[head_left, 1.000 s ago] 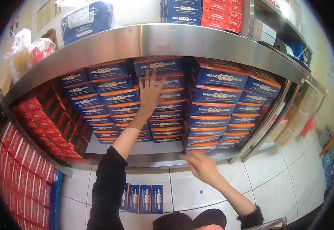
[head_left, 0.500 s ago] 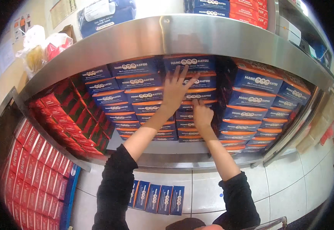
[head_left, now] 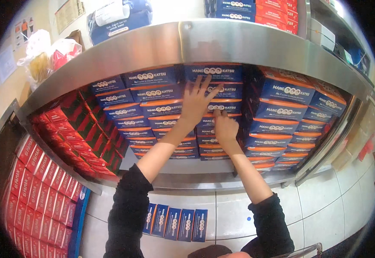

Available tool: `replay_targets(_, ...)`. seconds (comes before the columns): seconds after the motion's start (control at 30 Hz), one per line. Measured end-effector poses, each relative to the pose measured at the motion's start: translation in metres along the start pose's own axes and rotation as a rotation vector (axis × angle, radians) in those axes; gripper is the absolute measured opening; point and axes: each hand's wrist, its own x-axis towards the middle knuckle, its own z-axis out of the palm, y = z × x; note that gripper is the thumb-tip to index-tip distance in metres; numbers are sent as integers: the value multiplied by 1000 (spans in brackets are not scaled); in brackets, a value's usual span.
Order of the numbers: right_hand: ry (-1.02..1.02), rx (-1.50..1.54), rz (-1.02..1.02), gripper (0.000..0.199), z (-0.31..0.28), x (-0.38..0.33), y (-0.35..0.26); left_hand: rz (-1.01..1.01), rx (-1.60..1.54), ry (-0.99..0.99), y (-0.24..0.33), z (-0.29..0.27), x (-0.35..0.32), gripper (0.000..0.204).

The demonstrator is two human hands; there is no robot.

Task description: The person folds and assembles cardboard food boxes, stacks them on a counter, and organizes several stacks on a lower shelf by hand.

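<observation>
While the left hand (head_left: 197,101) is spread out over the front of the middle stack (head_left: 232,71), fingertips reaching up over the top box, its grip is fully released, nothing grasped. The right hand (head_left: 227,128) sits just lower and to the right, fingers bent up against the fronts of the boxes about midway down that same stack. Can't honestly tell if that grip has hold of one or is only touching.

The stack itself is blue boxes with orange edges, standing on the low shelf (head_left: 163,167) under a steel desk (head_left: 183,38). More blue boxes either side: two columns to the left (head_left: 155,92) and a couple more to the right (head_left: 282,111). Far left under there it's red and dark green boxes (head_left: 73,129), with a pile of red boxes (head_left: 39,189) outside the desk's left leg.

Down on the tiled floor (head_left: 234,204), a short row of blue boxes (head_left: 174,223) stands side by side between the forearms. Up top there's a plastic-wrapped blue pack (head_left: 120,21) on the desk.
</observation>
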Motion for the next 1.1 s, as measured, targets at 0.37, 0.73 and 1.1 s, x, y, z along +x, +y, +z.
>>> replay_targets(0.37, -377, 341, -248, 20, -70, -135, 6, -50, -285, 123, 18, -66, -29, 83)
replay_targets(0.73, -1343, 1398, 824, 74, 58, -397, 74, -1247, 3, -821, 69, -102, -484, 86)
replay_targets(1.1, -661, 1254, 230, 84, -45, -350, 64, -1636, -1153, -450, 132, -159, -451, 55)
